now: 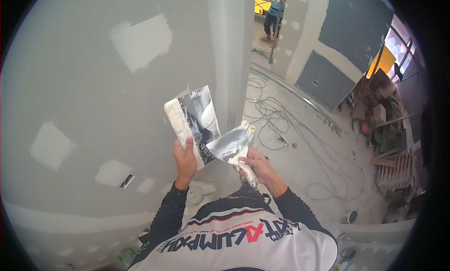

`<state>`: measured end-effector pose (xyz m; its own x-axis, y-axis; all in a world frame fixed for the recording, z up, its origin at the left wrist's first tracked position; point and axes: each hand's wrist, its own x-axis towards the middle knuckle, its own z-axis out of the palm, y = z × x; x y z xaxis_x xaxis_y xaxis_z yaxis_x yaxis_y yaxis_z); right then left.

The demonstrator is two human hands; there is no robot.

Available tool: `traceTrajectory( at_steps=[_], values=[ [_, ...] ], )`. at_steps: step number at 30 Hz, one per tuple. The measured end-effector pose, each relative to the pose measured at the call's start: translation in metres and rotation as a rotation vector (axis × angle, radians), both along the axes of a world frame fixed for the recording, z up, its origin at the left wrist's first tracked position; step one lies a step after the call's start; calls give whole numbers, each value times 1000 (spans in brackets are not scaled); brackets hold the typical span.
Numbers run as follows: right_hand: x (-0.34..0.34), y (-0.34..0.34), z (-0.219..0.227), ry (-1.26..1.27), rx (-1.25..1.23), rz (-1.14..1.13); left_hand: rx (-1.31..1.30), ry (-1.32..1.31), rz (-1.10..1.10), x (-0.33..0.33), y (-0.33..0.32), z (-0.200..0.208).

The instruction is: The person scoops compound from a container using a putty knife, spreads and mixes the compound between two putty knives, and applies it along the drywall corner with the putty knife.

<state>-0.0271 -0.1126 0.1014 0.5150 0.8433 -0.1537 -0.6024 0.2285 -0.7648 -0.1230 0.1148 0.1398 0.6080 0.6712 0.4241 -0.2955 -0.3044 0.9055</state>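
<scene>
My left hand is closed around the compound-crusted back edge of a wide steel taping knife. A lump of white joint compound sits on its shiny face. My right hand grips a putty knife with a broad, smeared metal blade. That blade's left edge meets or overlaps the lower right part of the wide knife; whether they touch I cannot tell. Both tools are in front of my body, close to the wall corner. Part of the putty knife's handle is hidden by my fingers.
A grey board wall with white patches fills the left, with a small rectangular cutout low down. Loose cables cross the dusty floor. Stacked materials stand at right. Beyond the corner, a person stands by a metal frame.
</scene>
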Motion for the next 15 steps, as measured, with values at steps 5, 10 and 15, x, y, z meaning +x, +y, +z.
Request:
traceTrajectory(
  at_steps=[5,10,15],
  values=[
    [7,13,7,-5,57,-6,96,38,7,-2,1,19],
    [13,20,33,-15,109,-4,126,69,40,-10,-14,26],
    [21,21,59,-148,124,39,124,40,70,-34,-41,-6]
  ],
)
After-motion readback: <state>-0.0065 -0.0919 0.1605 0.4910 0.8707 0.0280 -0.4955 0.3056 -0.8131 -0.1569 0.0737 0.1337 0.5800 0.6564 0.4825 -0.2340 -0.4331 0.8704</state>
